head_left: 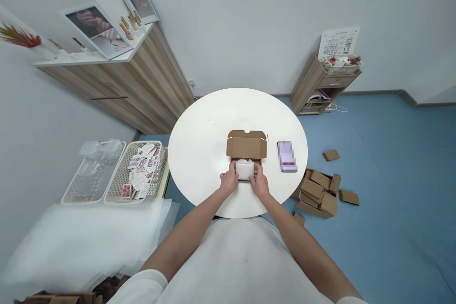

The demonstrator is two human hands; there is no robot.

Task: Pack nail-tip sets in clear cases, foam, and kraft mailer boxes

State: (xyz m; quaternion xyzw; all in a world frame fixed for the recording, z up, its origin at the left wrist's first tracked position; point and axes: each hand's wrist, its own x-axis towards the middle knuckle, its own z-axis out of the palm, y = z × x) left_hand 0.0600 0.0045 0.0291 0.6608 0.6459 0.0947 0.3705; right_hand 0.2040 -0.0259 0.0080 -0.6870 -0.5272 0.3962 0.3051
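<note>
Between my two hands is a small white wrapped packet point(245, 169), held at its left and right sides over an open brown cardboard box point(246, 147). My left hand point(229, 178) is closed on the packet's left edge, and my right hand point(260, 180) grips the right edge. The box's lid stands raised on the far side, away from me. Most of the box's inside is hidden by the packet and my fingers. A purple item point(287, 156), blurred into blocks, lies on the table to the right of the box.
The box rests on a round white table point(199, 152). At left are a white basket of printed cards point(137, 173), a basket with clear plastic point(87, 178) and white sheets point(89, 232). Folded brown boxes point(318, 192) are heaped on the blue floor at right. A wooden cabinet point(156, 76) stands behind.
</note>
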